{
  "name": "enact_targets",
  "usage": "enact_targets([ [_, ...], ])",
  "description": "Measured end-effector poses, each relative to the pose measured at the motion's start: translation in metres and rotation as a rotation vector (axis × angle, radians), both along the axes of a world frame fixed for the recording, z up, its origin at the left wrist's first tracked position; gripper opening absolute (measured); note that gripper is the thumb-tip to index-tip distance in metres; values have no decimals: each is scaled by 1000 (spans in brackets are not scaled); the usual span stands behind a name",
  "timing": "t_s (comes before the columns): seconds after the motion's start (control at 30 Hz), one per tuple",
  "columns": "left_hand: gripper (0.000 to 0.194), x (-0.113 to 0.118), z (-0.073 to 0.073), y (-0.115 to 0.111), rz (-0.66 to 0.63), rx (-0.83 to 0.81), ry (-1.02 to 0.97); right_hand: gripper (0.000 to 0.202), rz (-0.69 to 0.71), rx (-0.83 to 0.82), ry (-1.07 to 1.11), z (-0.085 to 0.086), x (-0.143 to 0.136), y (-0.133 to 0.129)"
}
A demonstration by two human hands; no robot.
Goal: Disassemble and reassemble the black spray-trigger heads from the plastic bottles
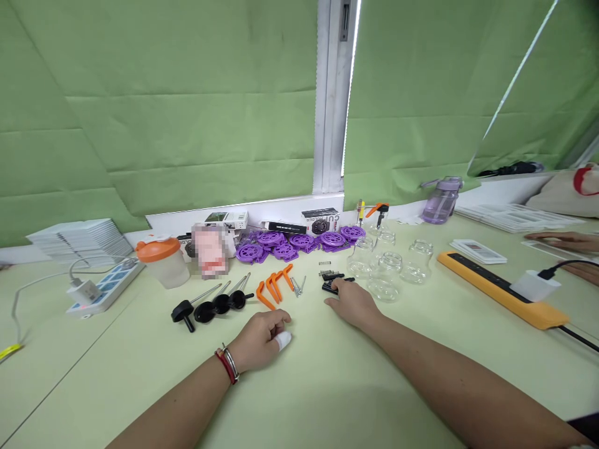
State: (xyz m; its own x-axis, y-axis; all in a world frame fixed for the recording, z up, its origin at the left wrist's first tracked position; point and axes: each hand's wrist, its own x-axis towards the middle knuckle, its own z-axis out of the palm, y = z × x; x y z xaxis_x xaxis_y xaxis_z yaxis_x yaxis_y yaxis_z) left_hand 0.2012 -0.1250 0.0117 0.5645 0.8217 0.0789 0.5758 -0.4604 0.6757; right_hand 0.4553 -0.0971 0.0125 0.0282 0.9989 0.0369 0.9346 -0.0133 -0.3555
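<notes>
My left hand (262, 340) rests on the table with fingers loosely curled and nothing in them; its thumb has a white wrap. Close by lie orange crank handles (274, 285) and several small screws (298, 287). Black round knobs with metal rods (221, 304) lie just beyond it to the left. My right hand (353, 302) has its fingers on a black plastic part (330, 286), among other small black pieces partly hidden by the fingers. Behind them are springs (324, 263). Clear glass jars (384, 277) stand to the right of that hand.
Purple plastic parts (285, 251) and small boxes (321, 221) line the back. An orange-lidded cup (163, 262) and white power strip (110, 287) stand left. On the right are an orange power strip (500, 290), a purple bottle (440, 201) and another person's hand (556, 240).
</notes>
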Motion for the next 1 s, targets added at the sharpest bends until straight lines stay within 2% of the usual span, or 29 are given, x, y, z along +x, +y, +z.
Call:
enact_targets([
  [0.37, 20, -1, -2, 1, -6, 12, 3, 34, -1, -1, 2, -3, 1, 2],
  [0.6, 20, -1, -1, 1, -3, 9, 1, 17, 70, 2, 15, -2, -3, -1],
  [0.7, 20, 0, 0, 2, -3, 2, 4, 15, 168, 7, 4, 0, -7, -6],
  [0.8, 20, 0, 1, 2, -4, 3, 7, 16, 329, 21, -29, 3, -13, -13],
  [1.0, 28, 0, -4, 1, -1, 16, -17, 22, 580, 62, -122, 5, -28, -27],
])
